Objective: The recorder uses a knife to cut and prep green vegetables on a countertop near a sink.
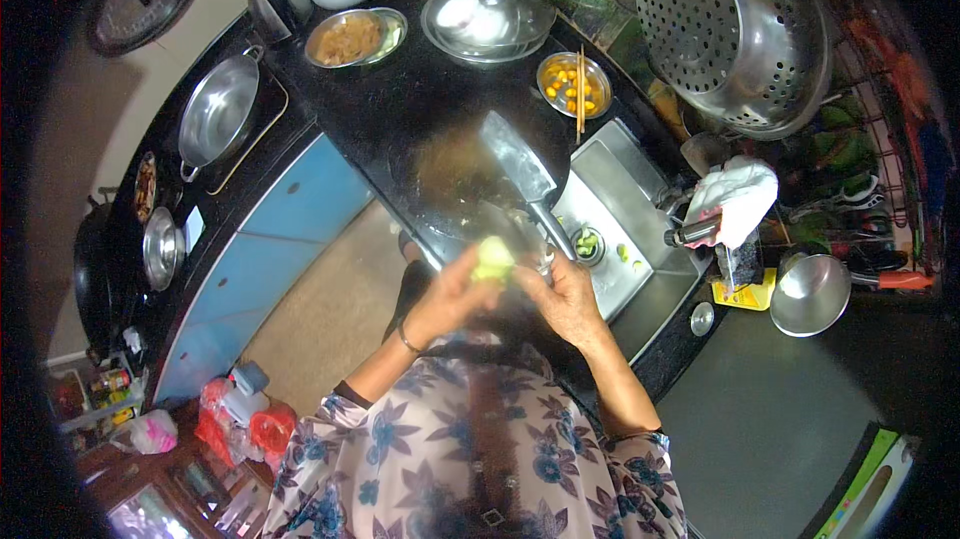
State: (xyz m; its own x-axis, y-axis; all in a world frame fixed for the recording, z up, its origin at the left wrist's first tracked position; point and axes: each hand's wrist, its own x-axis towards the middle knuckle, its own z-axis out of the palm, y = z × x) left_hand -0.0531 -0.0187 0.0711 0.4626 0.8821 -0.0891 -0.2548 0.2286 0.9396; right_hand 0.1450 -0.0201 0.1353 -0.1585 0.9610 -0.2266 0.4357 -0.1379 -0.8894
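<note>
A piece of pale green vegetable (493,260), blurred, is in the fingers of my left hand (454,299). To its right my right hand (568,302) has its thumb pointed at the vegetable and its fingers bent, partly hidden. Whether something small is pinched there cannot be made out. A cleaver (519,156) lies across a dark round chopping board (450,164), its blade away from me. The handle end meets the fingers of my right hand; I cannot tell whether they grip it. Green scraps (587,242) lie at the drain of the steel sink (611,224).
A steel bowl (574,85) of yellow pieces bears chopsticks (580,88). Behind the board stand a domed steel lid (489,17) and a dish of brown food (345,40). A steel pan (219,111) sits at left. A perforated steel pot (742,36) hangs at upper right.
</note>
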